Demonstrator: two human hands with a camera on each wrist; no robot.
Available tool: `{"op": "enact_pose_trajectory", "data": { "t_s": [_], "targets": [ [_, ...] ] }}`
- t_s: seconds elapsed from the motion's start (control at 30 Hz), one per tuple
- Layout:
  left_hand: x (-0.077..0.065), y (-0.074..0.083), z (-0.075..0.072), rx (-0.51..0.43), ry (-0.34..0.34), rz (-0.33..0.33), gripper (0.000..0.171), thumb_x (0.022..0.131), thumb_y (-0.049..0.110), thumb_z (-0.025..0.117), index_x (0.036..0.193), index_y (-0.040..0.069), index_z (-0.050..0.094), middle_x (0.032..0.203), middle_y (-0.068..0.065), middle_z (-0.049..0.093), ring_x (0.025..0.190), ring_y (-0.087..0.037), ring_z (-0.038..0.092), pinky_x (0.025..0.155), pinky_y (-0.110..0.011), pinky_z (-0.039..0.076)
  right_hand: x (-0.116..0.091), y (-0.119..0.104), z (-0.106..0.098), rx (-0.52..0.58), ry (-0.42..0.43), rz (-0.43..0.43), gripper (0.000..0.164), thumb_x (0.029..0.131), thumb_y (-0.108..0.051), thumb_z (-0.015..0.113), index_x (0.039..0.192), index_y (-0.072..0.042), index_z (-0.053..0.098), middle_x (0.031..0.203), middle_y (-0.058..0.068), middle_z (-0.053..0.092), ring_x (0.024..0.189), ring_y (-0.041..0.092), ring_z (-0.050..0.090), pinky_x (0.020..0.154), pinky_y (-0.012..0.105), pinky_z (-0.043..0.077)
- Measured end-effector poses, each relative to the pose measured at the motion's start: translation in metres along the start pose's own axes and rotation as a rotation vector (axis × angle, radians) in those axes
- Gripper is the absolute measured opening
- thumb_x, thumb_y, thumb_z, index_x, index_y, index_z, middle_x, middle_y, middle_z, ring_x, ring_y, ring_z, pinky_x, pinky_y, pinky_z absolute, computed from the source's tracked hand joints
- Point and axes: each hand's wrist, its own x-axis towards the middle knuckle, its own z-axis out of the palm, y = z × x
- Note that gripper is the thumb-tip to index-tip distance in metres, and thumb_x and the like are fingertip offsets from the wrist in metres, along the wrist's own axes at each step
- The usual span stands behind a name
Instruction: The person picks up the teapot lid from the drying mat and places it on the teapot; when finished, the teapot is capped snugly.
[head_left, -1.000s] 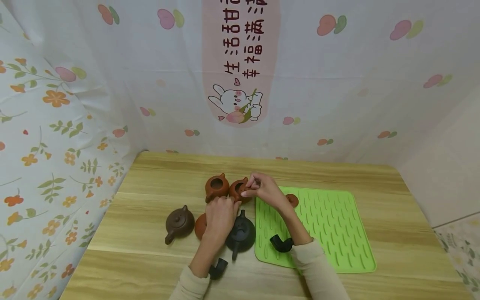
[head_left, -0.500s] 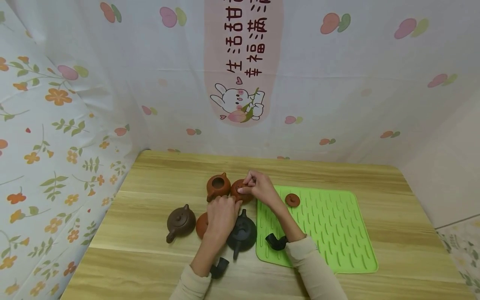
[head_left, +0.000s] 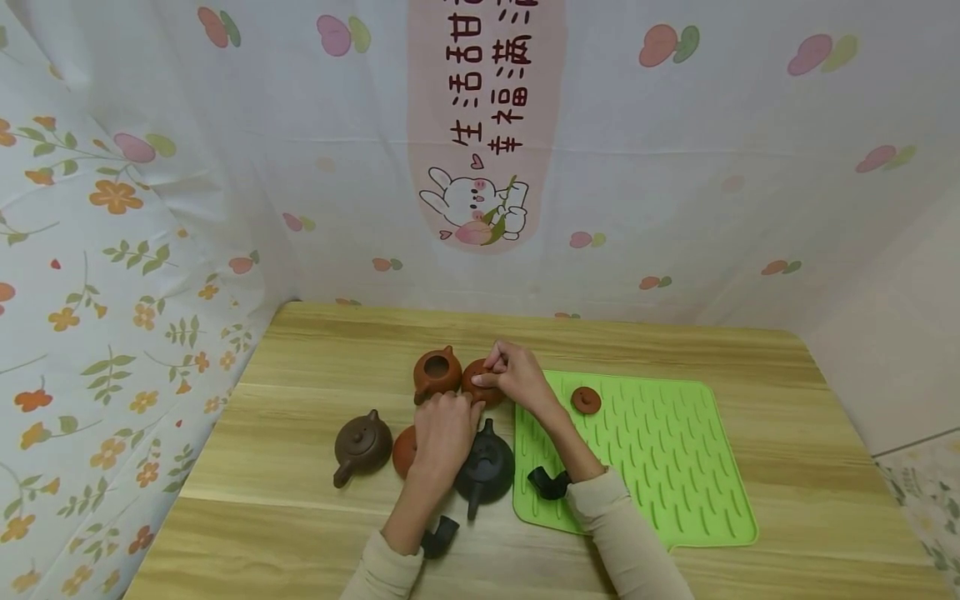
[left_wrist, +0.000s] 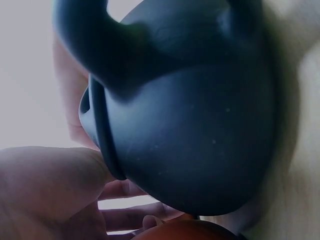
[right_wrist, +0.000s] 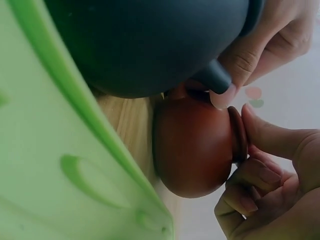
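Note:
My right hand (head_left: 519, 379) pinches a reddish-brown lid (right_wrist: 239, 132) between thumb and fingers, at the mouth of a small reddish-brown teapot (right_wrist: 192, 145). My left hand (head_left: 442, 429) reaches over the near side of that teapot, its thumb at the end by the black teapot's spout. It appears to grip the reddish-brown teapot there, though the hold is mostly hidden. The lidded black teapot (left_wrist: 190, 125) stands just right of the left wrist. Partly covered by the left hand is another orange-red teapot (head_left: 403, 451). Beside my fingers sits a lidless reddish teapot (head_left: 437, 386).
A dark brown lidded teapot (head_left: 363, 446) stands at the left. To the right lies a green ridged mat (head_left: 660, 467) with a loose reddish lid (head_left: 586, 400) on it. Black angled pieces (head_left: 441, 537) show by both wrists. A patterned curtain (head_left: 300, 167) hangs behind the wooden table (head_left: 787, 417).
My right hand has lowered the lid from beside the teapot's opening onto its mouth. The right forearm has shifted slightly left, uncovering the loose lid on the mat. My left hand stays put.

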Motion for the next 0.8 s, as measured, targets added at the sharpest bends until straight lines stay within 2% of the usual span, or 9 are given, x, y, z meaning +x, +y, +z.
{"op": "enact_pose_trajectory", "data": {
  "t_s": [0.3,0.5,0.8],
  "targets": [
    [0.0,0.0,0.0,0.003,-0.001,-0.002,0.025,0.095,0.029,0.088,0.082,0.009,0.081,0.066,-0.006,0.067,0.058,-0.024,0.062,0.047,-0.034,0.045,-0.003,-0.001,0.007,-0.114,0.081,0.037,0.029,0.093,-0.018,0.09,0.092,-0.006,0.063,0.077,0.008,0.062,0.065,0.019,0.056,0.063,0.033,0.046],
    [0.0,0.0,0.0,0.007,0.002,-0.001,0.024,0.095,0.028,0.088,0.083,0.009,0.081,0.068,-0.006,0.068,0.059,-0.025,0.064,0.048,-0.035,0.047,-0.006,-0.002,0.01,-0.181,0.115,0.036,0.03,0.093,-0.02,0.09,0.092,-0.007,0.063,0.076,0.007,0.061,0.064,0.017,0.055,0.061,0.032,0.044],
    [0.0,0.0,0.001,0.015,0.006,-0.002,0.025,0.093,0.028,0.089,0.082,0.009,0.08,0.067,-0.006,0.068,0.059,-0.025,0.064,0.048,-0.035,0.047,-0.011,-0.002,0.013,-0.214,0.147,0.016,0.029,0.094,-0.021,0.09,0.093,-0.008,0.064,0.076,0.006,0.06,0.062,0.015,0.053,0.058,0.031,0.042]
  ]
}}
